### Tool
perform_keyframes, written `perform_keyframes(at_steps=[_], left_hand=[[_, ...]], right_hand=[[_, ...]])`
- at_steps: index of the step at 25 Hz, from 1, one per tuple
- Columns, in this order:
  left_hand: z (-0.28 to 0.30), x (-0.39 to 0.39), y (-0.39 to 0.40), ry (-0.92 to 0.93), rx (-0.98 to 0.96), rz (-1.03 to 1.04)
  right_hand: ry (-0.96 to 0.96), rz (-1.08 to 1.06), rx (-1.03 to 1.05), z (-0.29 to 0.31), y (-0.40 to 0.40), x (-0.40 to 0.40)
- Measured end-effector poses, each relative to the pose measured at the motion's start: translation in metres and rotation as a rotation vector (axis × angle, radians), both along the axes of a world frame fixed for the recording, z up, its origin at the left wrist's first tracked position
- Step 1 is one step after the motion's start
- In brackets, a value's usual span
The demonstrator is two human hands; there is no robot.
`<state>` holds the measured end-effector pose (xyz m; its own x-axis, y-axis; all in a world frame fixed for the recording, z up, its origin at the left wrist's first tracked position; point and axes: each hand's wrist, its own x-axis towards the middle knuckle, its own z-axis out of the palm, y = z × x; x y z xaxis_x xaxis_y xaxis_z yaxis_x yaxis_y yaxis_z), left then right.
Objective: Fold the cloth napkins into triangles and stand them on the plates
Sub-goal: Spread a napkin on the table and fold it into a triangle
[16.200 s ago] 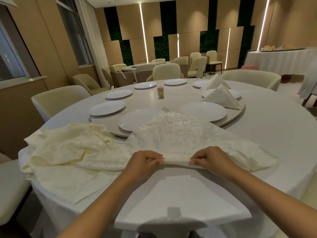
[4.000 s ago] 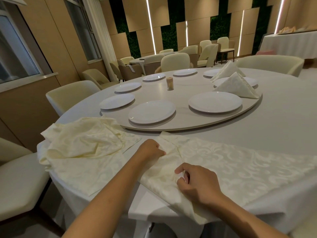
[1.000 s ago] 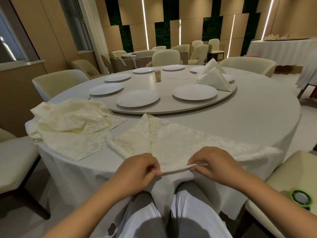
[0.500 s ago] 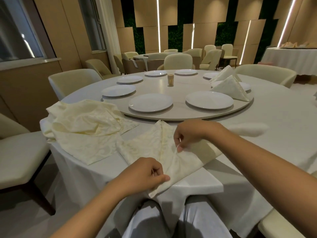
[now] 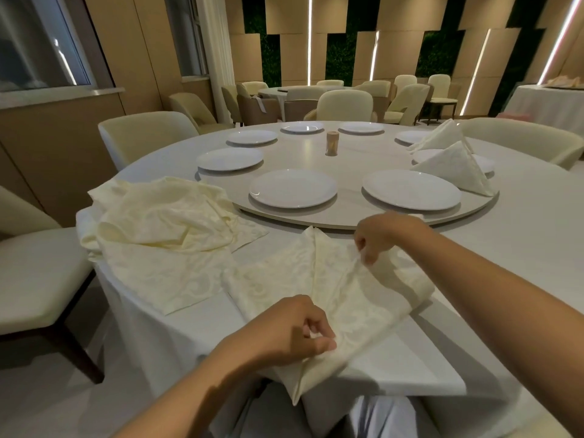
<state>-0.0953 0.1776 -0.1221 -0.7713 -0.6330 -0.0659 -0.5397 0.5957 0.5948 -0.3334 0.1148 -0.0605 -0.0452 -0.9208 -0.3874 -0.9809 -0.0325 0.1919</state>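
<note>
White cloth covers the round table (image 5: 521, 248); its turntable (image 5: 363, 216) carries plates (image 5: 294, 188), two bearing folded napkins (image 5: 455, 169). At the near edge lies the napkin (image 5: 331, 279), pinched by the left hand (image 5: 284, 330) low and the right hand (image 5: 382, 235) higher.

Napkin pile (image 5: 158, 229) left of the half-folded napkin (image 5: 335, 289) — plates (image 5: 293, 188) on the turntable (image 5: 354, 216) behind

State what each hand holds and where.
Both hold the napkin: left hand pinches its near corner, right hand pinches a folded edge further up.
</note>
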Motion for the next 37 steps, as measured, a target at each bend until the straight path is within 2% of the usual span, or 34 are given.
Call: perform_keyframes(at_steps=[2, 7, 11, 15, 19, 23, 25, 27, 29, 32, 34, 37], left_hand=[[0.005, -0.005, -0.002, 0.003, 0.063, 0.045], [-0.001, -0.025, -0.003, 0.063, 0.036, 0.258], [-0.004, -0.022, 0.005, 0.1, 0.023, 0.259], [-0.003, -0.01, 0.007, 0.02, 0.039, 0.223], [-0.002, -0.012, 0.006, 0.028, 0.053, 0.259], [-0.006, -0.02, 0.003, 0.069, -0.015, 0.299], [-0.009, -0.02, 0.0, 0.102, 0.03, 0.305], [-0.011, -0.019, -0.004, 0.137, 0.092, 0.315], [-0.008, -0.018, -0.006, 0.141, 0.122, 0.315], [0.002, -0.024, -0.015, 0.095, 0.052, 0.3], [0.008, -0.036, -0.033, 0.078, -0.03, 0.321], [0.005, -0.06, -0.071, 0.115, -0.029, 0.417]], right_hand=[[0.005, -0.08, -0.17, 0.009, -0.004, -0.017], [-0.353, -0.192, -0.357, 0.002, -0.013, -0.034], [-0.676, -0.177, -0.453, -0.012, -0.013, -0.03], [-0.97, -0.232, -0.564, -0.03, -0.018, -0.012], [-0.953, -0.312, -0.505, -0.053, -0.022, -0.002], [-1.087, -0.438, -0.479, -0.065, -0.025, 0.002], [-1.113, -0.477, -0.442, -0.066, -0.027, 0.005], [-1.055, -0.484, -0.421, -0.068, -0.028, 0.006], [-0.914, -0.474, -0.433, -0.068, -0.025, 0.005], [-0.83, -0.462, -0.482, -0.069, -0.015, 0.003], [-0.89, -0.445, -0.506, -0.069, -0.003, -0.001], [-1.008, -0.385, -0.519, -0.075, 0.018, -0.007]])
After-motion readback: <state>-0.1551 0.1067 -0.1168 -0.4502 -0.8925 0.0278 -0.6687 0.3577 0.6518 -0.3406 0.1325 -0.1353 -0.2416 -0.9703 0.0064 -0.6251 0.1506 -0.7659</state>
